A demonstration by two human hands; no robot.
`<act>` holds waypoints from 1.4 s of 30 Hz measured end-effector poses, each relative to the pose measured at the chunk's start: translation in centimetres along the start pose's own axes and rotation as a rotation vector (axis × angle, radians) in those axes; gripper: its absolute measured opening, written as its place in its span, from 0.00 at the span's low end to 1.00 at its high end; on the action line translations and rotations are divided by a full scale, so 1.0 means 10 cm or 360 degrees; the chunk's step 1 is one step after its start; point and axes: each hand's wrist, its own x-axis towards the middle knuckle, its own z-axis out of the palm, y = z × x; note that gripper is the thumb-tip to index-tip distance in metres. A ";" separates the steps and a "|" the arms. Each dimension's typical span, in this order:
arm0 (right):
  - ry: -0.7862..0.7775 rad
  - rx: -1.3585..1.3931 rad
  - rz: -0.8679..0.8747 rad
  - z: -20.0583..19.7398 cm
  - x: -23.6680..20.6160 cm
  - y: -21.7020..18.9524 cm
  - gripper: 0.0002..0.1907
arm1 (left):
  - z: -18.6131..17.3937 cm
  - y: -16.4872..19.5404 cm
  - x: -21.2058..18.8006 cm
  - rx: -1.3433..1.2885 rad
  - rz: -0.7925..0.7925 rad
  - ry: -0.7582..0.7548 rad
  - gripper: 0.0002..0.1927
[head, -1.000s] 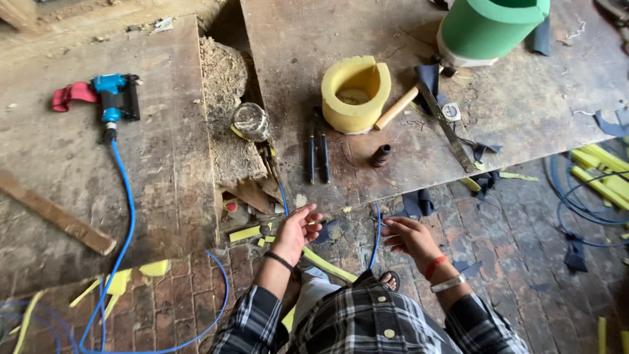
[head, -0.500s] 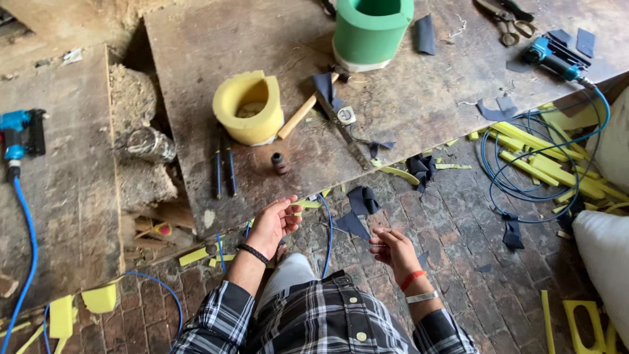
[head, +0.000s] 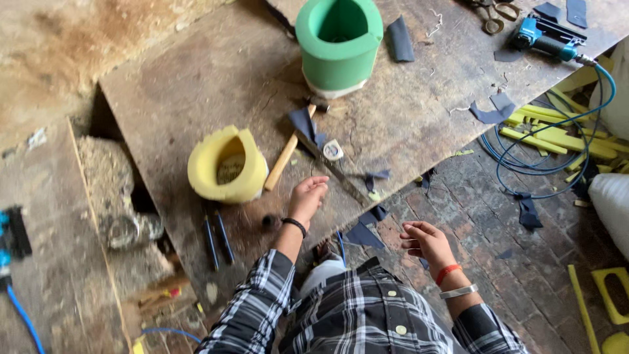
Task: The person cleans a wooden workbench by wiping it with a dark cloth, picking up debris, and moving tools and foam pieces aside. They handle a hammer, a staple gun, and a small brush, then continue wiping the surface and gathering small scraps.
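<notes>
a: where is the left hand (head: 308, 196)?
b: over the wooden surface (head: 196, 85), its grip spread and empty, just beside a hammer (head: 288, 154) and a yellow foam cup (head: 226, 167).
a: and the right hand (head: 426, 242)?
b: over the brick floor (head: 498, 236), fingers loosely curled, holding nothing, near dark scraps (head: 363, 233).
a: anything further off?
b: a green foam tub (head: 339, 42) at the surface's far end.

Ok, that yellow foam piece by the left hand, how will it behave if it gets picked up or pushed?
The yellow foam piece looks thick-walled and hollow, so probably light for its size and squashy under a grip. It rests on the rough wooden board, so a push would likely drag or tip it rather than slide it. The left hand is beside it, open, not touching it.
</notes>
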 end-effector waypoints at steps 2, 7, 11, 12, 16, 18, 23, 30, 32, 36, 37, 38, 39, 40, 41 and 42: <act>0.0003 -0.0180 -0.0034 0.10 0.28 -0.17 0.18 | 0.00 0.02 0.49 0.0280 0.0180 -0.0002 0.13; -0.0156 -0.1466 -0.0820 0.52 0.79 -0.65 0.25 | 0.33 0.43 1.25 0.1208 0.0476 0.0392 0.12; -0.0496 -0.2043 -0.0895 0.69 1.14 -0.92 0.29 | 0.50 0.74 1.48 0.1500 -0.0399 0.0378 0.20; -0.0571 -0.2203 -0.0867 0.70 1.22 -0.96 0.26 | 0.53 0.78 1.52 0.1618 -0.0495 0.0391 0.22; -0.1008 -0.2411 -0.1513 0.53 1.82 -1.31 0.25 | 0.55 0.82 1.74 0.1822 -0.0780 0.0503 0.30; -0.1073 -0.2286 -0.1350 0.36 1.98 -1.41 0.24 | 0.42 0.81 1.73 0.1676 -0.0654 0.0625 0.29; -0.1056 -0.1809 -0.1035 -0.01 2.49 -2.19 0.17 | 0.22 1.18 1.63 0.1016 0.0056 0.1267 0.14; -0.1073 -0.1361 -0.0419 0.17 2.57 -2.90 0.18 | 0.64 1.54 0.86 0.0190 0.0165 0.1168 0.06; -0.1230 -0.1025 -0.0150 0.33 2.51 -2.85 0.19 | 1.19 1.44 0.67 0.0492 0.0163 0.0810 0.07; -0.1334 -0.0373 0.0024 0.56 2.51 -2.43 0.13 | 1.83 1.26 0.63 0.1086 0.0260 0.0274 0.09; -0.1264 -0.0363 -0.0071 0.58 2.54 -2.28 0.11 | 1.84 1.21 0.63 0.1100 0.0281 0.0244 0.10; -0.1170 -0.0331 -0.0057 0.56 2.60 -2.17 0.10 | 1.81 1.14 0.62 0.1116 0.0300 0.0208 0.12; -0.1071 -0.0296 -0.0044 0.52 2.67 -2.09 0.09 | 1.75 1.07 0.61 0.1049 0.0162 0.0341 0.12; -0.0970 -0.0253 -0.0033 0.47 2.74 -2.01 0.07 | 1.64 0.99 0.63 0.0987 0.0025 0.0466 0.12; -0.0873 -0.0206 -0.0128 0.42 2.81 -1.97 0.07 | 1.51 0.91 0.67 0.0931 -0.0111 0.0580 0.13; -0.0766 -0.0157 -0.0224 0.34 2.87 -1.96 0.08 | 1.36 0.83 0.75 0.1029 -0.0266 0.0676 0.16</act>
